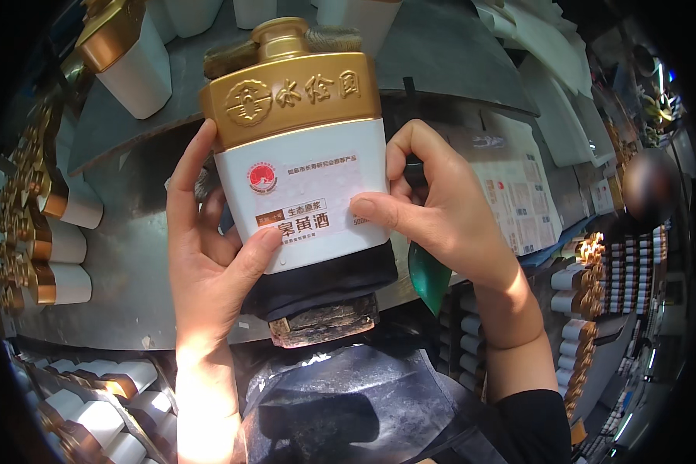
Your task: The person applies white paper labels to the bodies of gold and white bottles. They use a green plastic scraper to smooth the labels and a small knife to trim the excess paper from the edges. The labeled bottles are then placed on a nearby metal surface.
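Observation:
A flat white bottle with an embossed gold shoulder and neck lies tilted back in front of me, resting against a wooden support padded with black cloth. A thin clear label sheet with red, brown and black print covers its white face. My left hand grips the bottle's left side, thumb pressed on the label's lower left. Around the right side is my right hand, thumb on the label's right edge, its other fingers curled and partly hidden. Below that hand shows a green curved piece; whether I hold it, I cannot tell.
Printed label sheets lie on the table at right, by a white tray. Another white and gold bottle stands far left. Rows of similar bottles line the left side, and more stand at lower left and right.

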